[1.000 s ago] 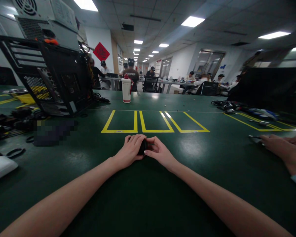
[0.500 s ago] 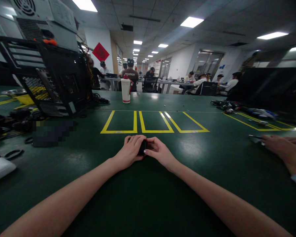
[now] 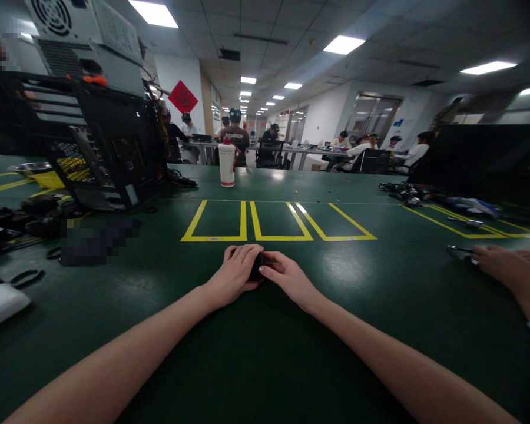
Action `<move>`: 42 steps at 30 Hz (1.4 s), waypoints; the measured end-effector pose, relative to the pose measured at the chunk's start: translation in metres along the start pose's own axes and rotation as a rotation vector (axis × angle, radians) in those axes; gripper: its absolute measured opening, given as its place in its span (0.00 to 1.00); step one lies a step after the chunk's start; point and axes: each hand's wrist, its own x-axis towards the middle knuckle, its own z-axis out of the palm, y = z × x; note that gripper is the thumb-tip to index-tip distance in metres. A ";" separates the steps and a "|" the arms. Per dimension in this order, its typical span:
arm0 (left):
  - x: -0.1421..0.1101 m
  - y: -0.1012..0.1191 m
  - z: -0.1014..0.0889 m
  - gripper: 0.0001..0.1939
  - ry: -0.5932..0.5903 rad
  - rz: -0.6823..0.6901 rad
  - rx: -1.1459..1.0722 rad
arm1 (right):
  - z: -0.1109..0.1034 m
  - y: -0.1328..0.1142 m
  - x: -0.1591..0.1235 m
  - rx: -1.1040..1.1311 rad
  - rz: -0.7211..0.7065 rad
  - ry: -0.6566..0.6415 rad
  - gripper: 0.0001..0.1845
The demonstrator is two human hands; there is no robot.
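A small black object (image 3: 257, 268) sits between my hands at the middle of the green table (image 3: 265, 353); its kind cannot be made out, since fingers cover most of it. My left hand (image 3: 236, 271) is wrapped over its top and left side. Thumb and fingers of my right hand (image 3: 285, 274) pinch at its right end. Just beyond the hands, yellow tape frames (image 3: 282, 238) mark the table top.
An open black computer case (image 3: 110, 141) stands at left, near a dark pouch (image 3: 92, 241) and cables. A white cup with a red lid (image 3: 227, 165) stands farther back. At right, a co-worker's hand (image 3: 507, 268) holds a thin metallic item.
The whole view has shifted slightly downward in the frame. Both my hands keep nearly the same hold on the black object.
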 end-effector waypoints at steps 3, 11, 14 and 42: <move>0.000 -0.001 0.001 0.29 0.011 0.007 -0.003 | 0.000 0.000 -0.001 0.018 -0.041 -0.025 0.18; 0.000 0.001 0.000 0.28 0.010 0.009 -0.001 | 0.002 0.002 0.000 0.007 -0.059 0.043 0.14; 0.000 0.000 0.001 0.29 0.006 0.007 0.016 | 0.001 0.003 0.002 -0.005 -0.022 0.061 0.18; 0.000 -0.002 0.005 0.30 0.018 0.015 0.018 | -0.001 -0.003 -0.001 0.083 -0.039 -0.044 0.15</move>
